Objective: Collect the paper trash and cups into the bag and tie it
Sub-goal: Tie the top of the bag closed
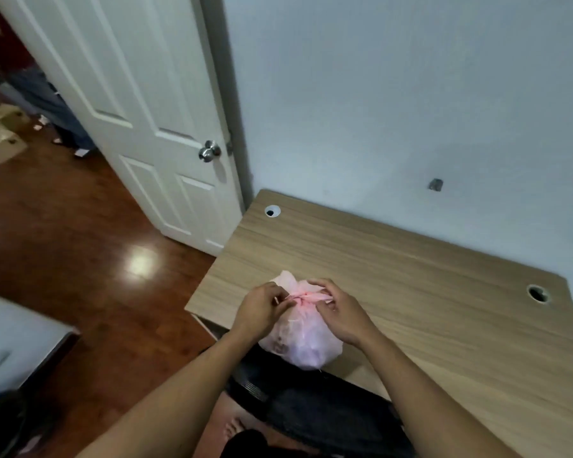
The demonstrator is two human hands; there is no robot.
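Nearest the camera, a dark chair (311, 411) sits under the near edge of the surface (427, 309), and both forearms reach forward over it. The left hand (262, 312) and the right hand (343, 317) meet over the top of the bag (300, 345), which stands right at that near edge, toward the left end. Both sets of fingers are curled in, each pinching a strand of the bag's gathered neck (306, 296). The left fingers (278, 297) hold from the left and the right ones from the right, so the twisted strand runs side to side between them, with both hands about equally near. Tightening, I judge, calls for drawing the ends apart along that line. The bag is thin, pale pink, translucent film, crinkled and rounded, its contents only faint shapes. The surface is matte, light wood-grain laminate with two round cable holes (272, 211). Beyond stand a white panelled door (146, 127) with a metal knob (209, 151), a glossy red-brown floor (80, 242) and a plain pale wall (411, 94).
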